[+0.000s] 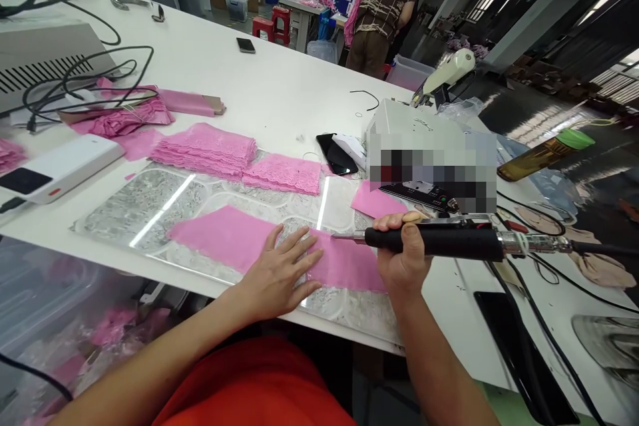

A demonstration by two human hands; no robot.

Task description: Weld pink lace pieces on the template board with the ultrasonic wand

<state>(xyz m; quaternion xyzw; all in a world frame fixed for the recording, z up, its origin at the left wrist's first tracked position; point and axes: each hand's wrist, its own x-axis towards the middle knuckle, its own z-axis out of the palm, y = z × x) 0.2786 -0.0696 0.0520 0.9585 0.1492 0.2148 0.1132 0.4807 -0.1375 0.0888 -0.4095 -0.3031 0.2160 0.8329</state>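
A flat piece of pink fabric [227, 233] lies on a clear patterned template sheet [132, 203] at the table's front edge. My left hand [282, 273] rests on the fabric with its fingers spread, pressing nothing between them. In my right hand [405, 259] is a black corded handheld tool [449, 241] with a thin metal tip, my thumb and fingers wrapped round its body. Its tip points left and sits at the fabric's upper edge, just right of my left fingertips; whether it touches cannot be made out. Behind the fabric are a tall stack of pink lace pieces [204, 150] and a lower stack [283, 173].
A pale machine box [424, 123] stands at the right, with a green-lidded bottle [544, 153] beyond it. Cables [529, 333] run along the right side. A white device [62, 166] and bundled pink fabric [132, 113] lie left. A person [387, 3] stands behind the table.
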